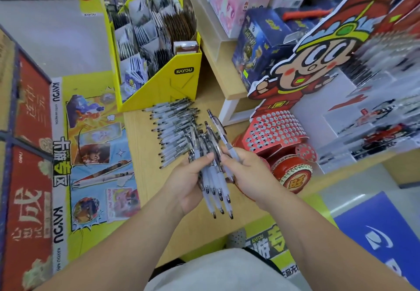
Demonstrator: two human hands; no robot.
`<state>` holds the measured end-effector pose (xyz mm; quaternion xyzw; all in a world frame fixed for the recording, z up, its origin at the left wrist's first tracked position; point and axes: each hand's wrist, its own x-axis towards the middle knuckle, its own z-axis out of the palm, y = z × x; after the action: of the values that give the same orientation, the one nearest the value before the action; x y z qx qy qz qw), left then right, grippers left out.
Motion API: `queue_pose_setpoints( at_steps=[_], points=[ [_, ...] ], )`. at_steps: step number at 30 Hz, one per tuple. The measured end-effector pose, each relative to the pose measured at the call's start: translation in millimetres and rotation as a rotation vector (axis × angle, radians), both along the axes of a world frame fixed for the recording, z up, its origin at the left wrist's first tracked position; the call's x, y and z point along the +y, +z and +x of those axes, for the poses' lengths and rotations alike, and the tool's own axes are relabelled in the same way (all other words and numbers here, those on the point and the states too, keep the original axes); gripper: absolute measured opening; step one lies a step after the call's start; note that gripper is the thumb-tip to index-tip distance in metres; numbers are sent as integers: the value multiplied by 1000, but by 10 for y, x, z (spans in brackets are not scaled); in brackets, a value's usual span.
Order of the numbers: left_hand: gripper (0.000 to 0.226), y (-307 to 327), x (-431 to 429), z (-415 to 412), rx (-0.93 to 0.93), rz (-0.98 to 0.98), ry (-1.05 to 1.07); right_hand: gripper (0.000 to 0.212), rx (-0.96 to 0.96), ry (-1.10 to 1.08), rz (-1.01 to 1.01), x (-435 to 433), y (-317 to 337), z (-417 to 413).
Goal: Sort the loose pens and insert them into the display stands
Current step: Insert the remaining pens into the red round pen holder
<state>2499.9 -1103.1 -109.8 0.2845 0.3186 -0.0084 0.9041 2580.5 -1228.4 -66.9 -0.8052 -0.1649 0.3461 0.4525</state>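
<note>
Head view: a bundle of clear-barrelled pens (214,181) sits upright-ish between both hands over the middle of the wooden table (141,177). Their dark tips point down toward the person and the near edge, and their clip ends fan away toward the far edge. The left hand (186,186) grips the bundle from the left, fingers curled round the barrels and thumb pressed on top. The right hand (248,172) touches the same bundle from the right and appears to pinch one single pen (218,127) between thumb and forefinger, its long axis slanting up and away from the fist. The red display stand (275,129), a sloped face full of round holes, stands just beyond and to the right of the right hand, so that hand is plainly the nearer one. By my judgement the pinched pen would need turning tip-first toward a hole. To the left of the hands, a row of loose pens (170,131) lies flat on the table, side by side. It runs from the foot of the yellow KAYOU card box (179,81) at the far edge back toward the left hand. A cartoon figure cutout (318,61) rises above the stand, and a red drum (293,173) sits below it by the table's right edge.
</note>
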Motion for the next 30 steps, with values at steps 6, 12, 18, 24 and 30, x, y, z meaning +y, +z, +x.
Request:
queue_pose_setpoints(
  at_steps=[6,12,18,24,30],
  points=[
    [34,54,-439,371,85,72,58,37,-85,79,23,-362,43,419],
    [33,120,-1016,725,151,119,178,32,-117,281,28,-833,83,941],
    [47,177,-1484,913,220,155,294,36,67,332,114,-1154,38,1190],
    [31,256,-1710,915,267,160,332,33,328,320,233,-1348,55,1247],
    [13,301,-1820,891,257,205,342,18,383,237,242,-1404,-48,1190]
  ],
)
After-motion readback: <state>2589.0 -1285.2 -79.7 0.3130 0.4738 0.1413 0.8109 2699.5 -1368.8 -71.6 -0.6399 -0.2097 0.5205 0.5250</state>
